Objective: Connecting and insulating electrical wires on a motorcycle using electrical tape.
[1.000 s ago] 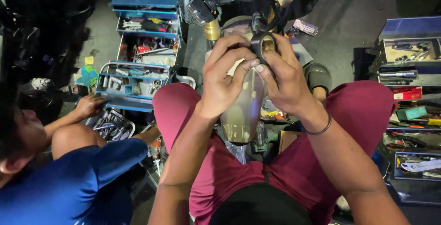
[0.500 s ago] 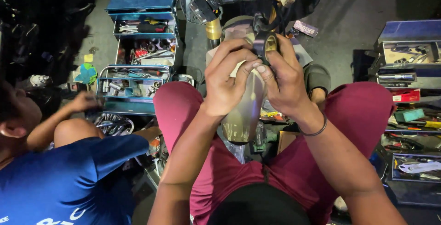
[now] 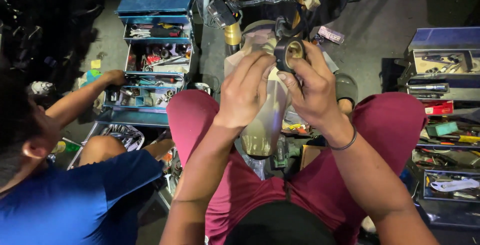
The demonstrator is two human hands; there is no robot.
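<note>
Workshop floor unchanged; right hand [image 3: 312,87] fingers still pinch tape roll [image 3: 289,53], seemingly raised; left hand [image 3: 247,87] fingers touch it.

The tape roll [image 3: 289,53] was black with a tan core; the fender [image 3: 264,125] looked pale beige (kinda glossy); shorts [image 3: 385,125] were maroon; the co-worker's shirt [image 3: 75,200] was blue; the open toolbox [image 3: 155,5] was blue too.

Glossy black tape roll [image 3: 289,52], smooth semi-clear plastic cover [image 3: 264,125], painted blue metal toolbox [image 3: 155,5], matt cloth shorts [image 3: 395,125].
</note>
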